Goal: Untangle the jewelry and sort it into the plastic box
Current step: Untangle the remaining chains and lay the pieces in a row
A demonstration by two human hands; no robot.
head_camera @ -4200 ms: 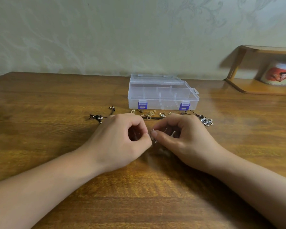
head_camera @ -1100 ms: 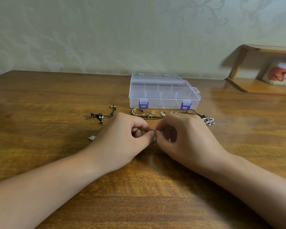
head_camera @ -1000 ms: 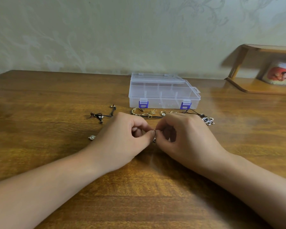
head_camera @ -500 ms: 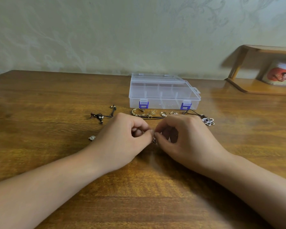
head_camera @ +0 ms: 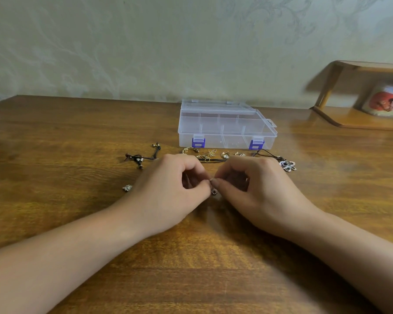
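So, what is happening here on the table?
A person is untangling jewelry. The left hand and the right hand both pinch one small silver piece between them, above the wooden table. More jewelry lies loose before the plastic box, which is latched shut and looks empty.

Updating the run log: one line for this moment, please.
left hand: pinching small charm | right hand: pinching same charm | plastic box: latched shut | other jewelry: on table, unsorted

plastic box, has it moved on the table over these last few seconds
No. The plastic box sits shut in the same spot near the wall, the gold jewelry just in front of its purple latches as before.
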